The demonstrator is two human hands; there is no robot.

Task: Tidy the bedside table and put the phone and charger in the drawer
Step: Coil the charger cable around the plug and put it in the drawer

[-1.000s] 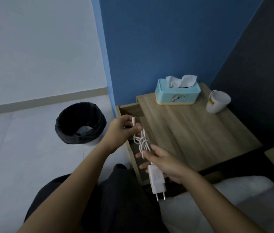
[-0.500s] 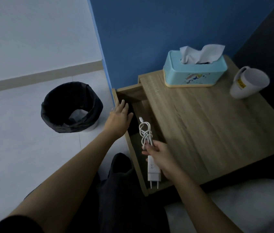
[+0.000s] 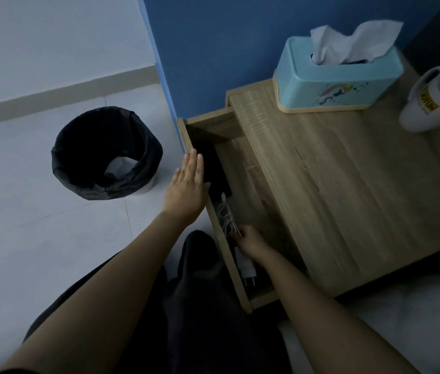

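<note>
The wooden bedside table (image 3: 348, 190) has its drawer (image 3: 215, 228) pulled out to the left. Inside lies the white charger (image 3: 247, 265) with its coiled cable (image 3: 227, 214). My right hand (image 3: 250, 238) reaches into the drawer and still pinches the cable near the plug block. A dark flat phone (image 3: 217, 174) lies further back in the drawer, partly behind my left hand (image 3: 188, 187). That hand is flat with fingers straight, resting against the drawer's front panel and holding nothing.
A light blue tissue box (image 3: 337, 76) stands at the table's back edge against the blue wall. A white mug (image 3: 434, 101) lies tilted at the right. A black-lined waste bin (image 3: 105, 155) stands on the pale floor left of the drawer. White bedding (image 3: 402, 319) sits lower right.
My right hand has lowered the charger and cable down into the drawer. My left hand let go of the cable and moved to the drawer's front panel, fingers straightened.
</note>
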